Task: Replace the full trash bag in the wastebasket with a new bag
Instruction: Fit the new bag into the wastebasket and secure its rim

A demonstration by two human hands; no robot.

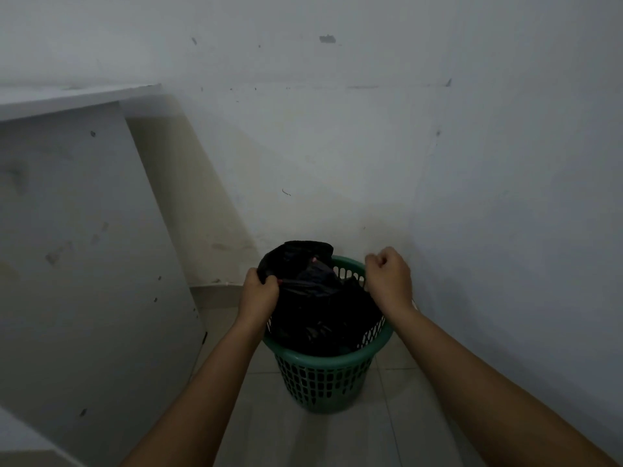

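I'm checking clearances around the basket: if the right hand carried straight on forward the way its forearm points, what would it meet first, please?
Probably the white wall behind the green wastebasket. The right hand, closed in a fist, hovers above the far rim, and nothing shows between it and the wall, though depth is hard to judge.

A scuffed white wall (337,146) fills most of the view, dotted with small dark marks and a chipped patch near the top. At the left stands a white cabinet (84,247), its flat top edge jutting toward the wall and its side panel speckled with stains. Pale floor tiles (387,433) lie below, their grout lines faintly visible.
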